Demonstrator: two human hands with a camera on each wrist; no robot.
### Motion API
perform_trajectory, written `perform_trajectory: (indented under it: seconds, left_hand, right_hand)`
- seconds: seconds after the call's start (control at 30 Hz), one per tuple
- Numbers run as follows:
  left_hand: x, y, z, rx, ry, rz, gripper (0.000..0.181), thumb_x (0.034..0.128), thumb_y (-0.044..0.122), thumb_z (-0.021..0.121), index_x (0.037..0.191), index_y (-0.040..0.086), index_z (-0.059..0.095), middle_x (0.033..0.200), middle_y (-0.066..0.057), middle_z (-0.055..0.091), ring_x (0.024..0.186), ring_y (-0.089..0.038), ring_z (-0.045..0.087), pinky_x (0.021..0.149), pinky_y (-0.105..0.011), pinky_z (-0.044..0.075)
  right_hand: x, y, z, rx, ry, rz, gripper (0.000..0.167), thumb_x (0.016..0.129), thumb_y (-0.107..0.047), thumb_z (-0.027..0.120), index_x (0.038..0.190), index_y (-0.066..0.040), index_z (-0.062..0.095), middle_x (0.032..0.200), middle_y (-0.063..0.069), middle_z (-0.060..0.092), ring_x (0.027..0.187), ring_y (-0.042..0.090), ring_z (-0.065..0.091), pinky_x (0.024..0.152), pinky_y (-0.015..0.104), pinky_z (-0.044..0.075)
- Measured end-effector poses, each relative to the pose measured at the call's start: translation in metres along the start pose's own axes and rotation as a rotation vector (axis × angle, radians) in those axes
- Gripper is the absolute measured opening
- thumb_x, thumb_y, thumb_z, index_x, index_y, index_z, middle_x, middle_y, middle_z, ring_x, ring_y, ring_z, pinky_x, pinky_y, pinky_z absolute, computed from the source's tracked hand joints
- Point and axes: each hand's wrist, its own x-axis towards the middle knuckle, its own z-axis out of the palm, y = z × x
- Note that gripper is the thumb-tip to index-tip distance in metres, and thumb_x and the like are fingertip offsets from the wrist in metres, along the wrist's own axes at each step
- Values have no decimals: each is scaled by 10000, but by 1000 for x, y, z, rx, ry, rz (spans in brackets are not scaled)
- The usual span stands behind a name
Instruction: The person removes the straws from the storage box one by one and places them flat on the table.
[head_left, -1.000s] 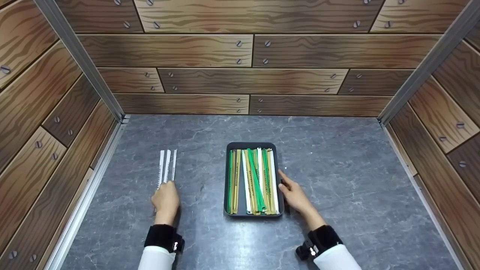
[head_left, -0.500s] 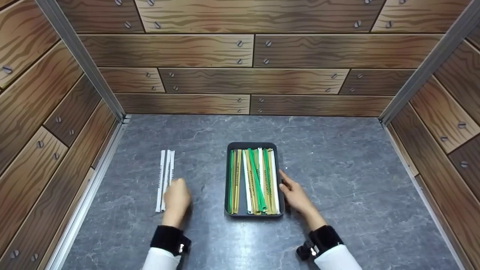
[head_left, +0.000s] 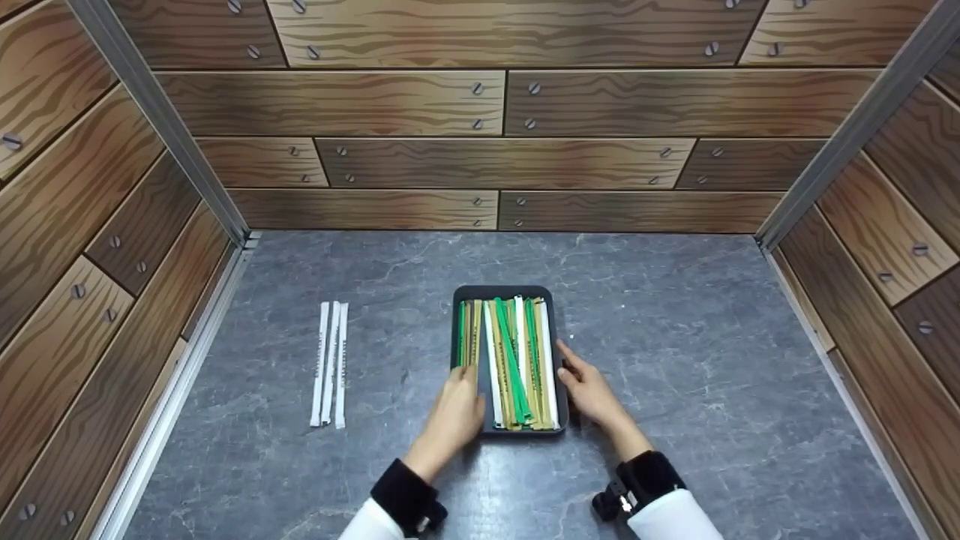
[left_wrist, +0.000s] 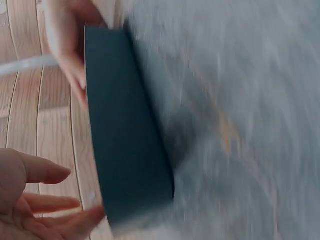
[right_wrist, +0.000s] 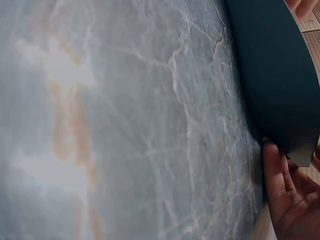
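Note:
A dark rectangular tray [head_left: 502, 290] lies on the table, holding several long thin wrapped sticks, like paper-wrapped straws, in green [head_left: 511, 360], gold and white. My left hand [head_left: 455, 405] is over the tray's near left corner, close to the gold sticks [head_left: 471, 337]. The left wrist view shows its thumb and fingers spread apart at the dark tray wall [left_wrist: 122, 125], with nothing visible between them. My right hand [head_left: 592, 394] rests against the tray's right side, fingers extended; the right wrist view shows its fingers [right_wrist: 274, 165] touching the outer wall. Three white wrapped sticks [head_left: 328, 367] lie side by side at the left.
Wood-patterned panels [head_left: 409, 161] close off the back and both sides, with metal rails [head_left: 165, 127] at the corners. Grey marbled tabletop [head_left: 675, 300] surrounds the tray. Black bands with small cameras [head_left: 616, 501] sit on both wrists.
My left hand has let go of the white sticks, leaving them on the table in a row, and moved right to the tray. The right hand and tray stay put.

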Motion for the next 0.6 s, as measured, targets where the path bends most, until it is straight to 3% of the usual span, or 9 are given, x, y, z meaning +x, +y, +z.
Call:
perform_trajectory:
  seconds: [0.13, 0.27, 0.43, 0.6]
  left_hand:
    - [1, 7, 14, 67, -70, -72, 602, 858, -5, 642, 1393, -152, 408, 1356, -463, 354, 1179, -524, 504, 945, -488, 488]
    - [4, 8, 22, 136, -85, -111, 580, 866, -46, 566, 1420, -107, 408, 1338, -477, 359, 1148, -533, 518, 926, -518, 494]
    - [8, 7, 30, 273, -18, -50, 541, 815, -111, 578, 1351, -101, 505, 1134, -374, 543, 945, -442, 591, 776, -472, 557]
    - [11, 3, 34, 357, 17, 20, 511, 769, -126, 634, 1276, -98, 573, 997, -253, 565, 860, -354, 563, 735, -424, 551]
  right_hand:
    - [0, 0, 1, 13, -1, -2, 536, 1001, -46, 518, 1514, -90, 368, 1381, 349, 450, 1151, 406, 570, 998, 510, 441]
    - [0, -1, 1, 14, -1, 3, 535, 1000, -48, 520, 1512, -88, 370, 1391, 341, 443, 1146, 406, 575, 997, 510, 442]
    - [0, -2, 0, 1, 0, 1, 531, 1000, -56, 524, 1509, -82, 374, 1404, 335, 430, 1184, 432, 544, 1023, 523, 413]
    - [-1, -1, 0, -21, 8, -17, 528, 998, -50, 528, 1505, -77, 382, 1384, 347, 446, 1188, 445, 538, 1025, 531, 408]
